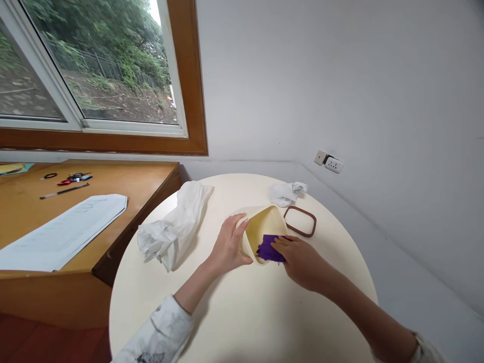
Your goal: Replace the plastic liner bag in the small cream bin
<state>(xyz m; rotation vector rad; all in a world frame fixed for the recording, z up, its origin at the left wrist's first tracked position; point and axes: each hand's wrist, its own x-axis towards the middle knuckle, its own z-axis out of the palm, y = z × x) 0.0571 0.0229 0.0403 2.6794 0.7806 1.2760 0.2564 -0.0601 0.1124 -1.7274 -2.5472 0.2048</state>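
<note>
The left hand (229, 244) is partly open, thumb and fingers spread around the left side of a cream box (269, 218), holding it. The right hand (300, 257) has its fingers bent over a purple cloth (269, 249) at the box's near right rim; its thumb is hidden. The box is tilted, mouth towards the person, above the round table (242, 312), and whether it touches the top cannot be told. A large white plastic bag (176, 224) lies by the table's left edge. Beyond the right hand, a brown frame (314, 227) lies towards the right edge, with a crumpled small bag (282, 193) near the far edge. Papers (75, 232) lie along the near edge of the wooden desk (147, 184), a pen (64, 191) and keys (75, 177) farther back, below the window (113, 65).
</note>
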